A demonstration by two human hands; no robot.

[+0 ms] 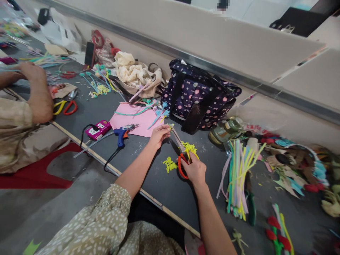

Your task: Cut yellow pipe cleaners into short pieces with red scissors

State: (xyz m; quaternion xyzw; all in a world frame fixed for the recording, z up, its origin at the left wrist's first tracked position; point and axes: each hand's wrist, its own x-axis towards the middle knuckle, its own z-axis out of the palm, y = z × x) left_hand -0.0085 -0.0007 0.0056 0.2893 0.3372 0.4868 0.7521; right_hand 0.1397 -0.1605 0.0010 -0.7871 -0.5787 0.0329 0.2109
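Observation:
My right hand (196, 169) is closed around the handles of scissors (182, 147), one loop red and the other yellow. Their blades point away from me toward my left hand (160, 135), whose fingertips are pinched on a small yellow-green piece (171, 126) at the blade tips. Whether the blades touch the piece is too small to tell. Below the blades, a small pile of yellow-green cut pieces (169, 164) lies on the dark table (159, 191). Another yellow-green pile (189, 147) sits just behind the scissors, partly covered by them.
A blue glue gun (121, 136) and a pink sheet (138, 120) lie left of my hands. Beyond them stands a dark patterned bag (202, 92) with a phone (194, 118) against it. At right are a jar (227, 130) and pastel stems (239, 177). A co-worker's arm (39, 88) rests at left.

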